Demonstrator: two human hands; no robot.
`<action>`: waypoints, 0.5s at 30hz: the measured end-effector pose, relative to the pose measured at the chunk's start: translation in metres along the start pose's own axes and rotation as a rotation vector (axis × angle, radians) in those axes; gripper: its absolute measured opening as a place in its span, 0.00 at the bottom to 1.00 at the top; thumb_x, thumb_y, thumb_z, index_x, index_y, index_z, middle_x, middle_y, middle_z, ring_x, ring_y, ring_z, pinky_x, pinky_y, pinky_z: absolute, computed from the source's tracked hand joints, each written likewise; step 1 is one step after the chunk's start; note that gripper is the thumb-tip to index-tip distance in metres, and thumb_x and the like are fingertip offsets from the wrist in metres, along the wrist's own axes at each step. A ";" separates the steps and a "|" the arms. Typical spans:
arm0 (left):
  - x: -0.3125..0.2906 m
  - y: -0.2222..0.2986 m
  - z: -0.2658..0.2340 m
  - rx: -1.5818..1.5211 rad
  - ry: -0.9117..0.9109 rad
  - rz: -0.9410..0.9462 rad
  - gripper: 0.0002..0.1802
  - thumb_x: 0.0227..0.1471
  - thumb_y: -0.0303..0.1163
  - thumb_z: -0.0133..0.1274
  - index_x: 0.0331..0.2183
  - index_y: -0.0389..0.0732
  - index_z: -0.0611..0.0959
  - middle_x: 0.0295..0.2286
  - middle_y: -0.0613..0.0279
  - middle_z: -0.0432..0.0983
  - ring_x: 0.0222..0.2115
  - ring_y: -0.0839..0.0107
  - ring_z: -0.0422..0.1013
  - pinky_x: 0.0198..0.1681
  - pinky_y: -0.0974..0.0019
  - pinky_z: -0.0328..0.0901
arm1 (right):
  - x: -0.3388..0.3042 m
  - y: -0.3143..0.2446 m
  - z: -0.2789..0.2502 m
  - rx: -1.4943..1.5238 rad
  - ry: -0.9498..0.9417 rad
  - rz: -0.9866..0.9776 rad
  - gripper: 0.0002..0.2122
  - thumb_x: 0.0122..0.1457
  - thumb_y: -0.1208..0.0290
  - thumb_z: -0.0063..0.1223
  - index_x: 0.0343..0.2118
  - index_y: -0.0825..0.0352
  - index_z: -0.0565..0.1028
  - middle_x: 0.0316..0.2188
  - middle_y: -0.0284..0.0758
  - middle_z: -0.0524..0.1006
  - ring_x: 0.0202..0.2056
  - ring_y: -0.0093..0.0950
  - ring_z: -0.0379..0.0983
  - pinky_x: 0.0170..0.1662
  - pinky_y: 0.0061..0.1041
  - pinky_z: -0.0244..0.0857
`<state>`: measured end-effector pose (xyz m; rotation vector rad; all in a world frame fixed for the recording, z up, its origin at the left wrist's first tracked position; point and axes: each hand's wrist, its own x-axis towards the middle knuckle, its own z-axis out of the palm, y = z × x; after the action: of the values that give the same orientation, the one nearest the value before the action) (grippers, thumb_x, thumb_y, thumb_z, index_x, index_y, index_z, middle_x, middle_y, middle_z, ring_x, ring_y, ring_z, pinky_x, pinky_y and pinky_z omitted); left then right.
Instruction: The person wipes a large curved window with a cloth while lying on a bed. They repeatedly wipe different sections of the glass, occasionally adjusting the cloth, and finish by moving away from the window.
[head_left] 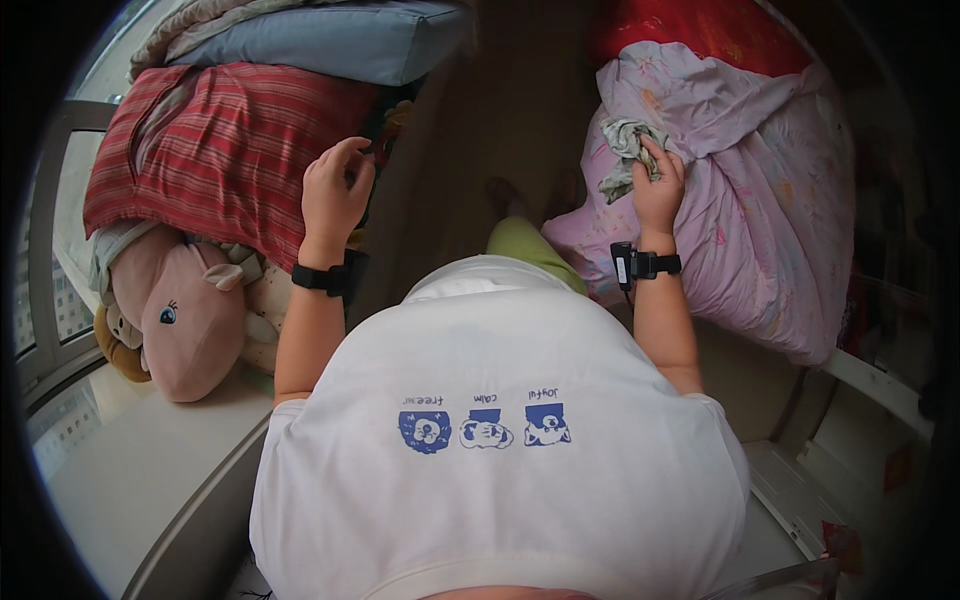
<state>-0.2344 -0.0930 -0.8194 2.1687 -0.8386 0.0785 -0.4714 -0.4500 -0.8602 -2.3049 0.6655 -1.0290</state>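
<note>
My right hand (659,186) is closed on a crumpled grey-green patterned cloth (622,150), which hangs bunched from the fingers. It is over a pink floral fabric bundle (760,220) on the right. My left hand (336,195) hovers by the right edge of a red striped cushion (225,150); its fingers are loosely curled, with a gap to the thumb, and nothing shows in it. Each wrist wears a black strap with a small device.
Below the striped cushion lies a pink plush toy (190,320) on a white windowsill (110,450). A blue-grey folded cushion (330,40) is at the back left, and red fabric (700,32) at the back right. Dark floor (490,110) runs between the two sides.
</note>
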 end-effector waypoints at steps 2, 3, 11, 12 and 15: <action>0.008 -0.003 0.007 0.001 -0.030 0.037 0.10 0.50 0.27 0.55 0.38 0.41 0.82 0.26 0.63 0.78 0.26 0.65 0.74 0.38 0.63 0.67 | -0.003 0.008 0.001 -0.015 0.007 0.007 0.17 0.48 0.80 0.58 0.43 0.61 0.81 0.32 0.36 0.74 0.36 0.34 0.73 0.43 0.28 0.68; 0.012 -0.005 0.009 0.017 -0.045 0.075 0.10 0.50 0.27 0.55 0.38 0.42 0.82 0.26 0.63 0.78 0.26 0.66 0.75 0.38 0.63 0.67 | -0.007 0.011 0.001 -0.030 0.026 0.040 0.17 0.48 0.80 0.58 0.43 0.61 0.81 0.32 0.36 0.74 0.36 0.34 0.73 0.43 0.28 0.68; 0.034 0.006 -0.005 0.082 0.002 0.241 0.10 0.50 0.26 0.56 0.38 0.42 0.82 0.25 0.65 0.78 0.26 0.67 0.74 0.40 0.63 0.66 | -0.009 0.020 0.013 -0.005 0.175 0.104 0.17 0.48 0.80 0.58 0.43 0.61 0.81 0.32 0.36 0.75 0.38 0.35 0.73 0.44 0.29 0.68; 0.031 0.008 -0.008 0.067 0.003 0.203 0.10 0.50 0.26 0.56 0.38 0.43 0.82 0.25 0.65 0.78 0.26 0.67 0.74 0.40 0.63 0.66 | -0.009 0.017 0.014 -0.017 0.169 0.089 0.17 0.48 0.80 0.58 0.43 0.61 0.81 0.32 0.36 0.75 0.38 0.35 0.73 0.44 0.29 0.68; 0.015 0.014 -0.013 0.072 0.029 0.179 0.10 0.50 0.26 0.56 0.38 0.42 0.82 0.25 0.64 0.79 0.26 0.67 0.74 0.39 0.64 0.66 | -0.010 0.006 0.018 -0.001 0.126 0.042 0.17 0.48 0.80 0.58 0.43 0.61 0.81 0.33 0.36 0.75 0.38 0.35 0.74 0.45 0.29 0.68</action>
<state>-0.2281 -0.0983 -0.7964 2.1495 -1.0262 0.2329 -0.4651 -0.4435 -0.8794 -2.2314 0.7605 -1.1618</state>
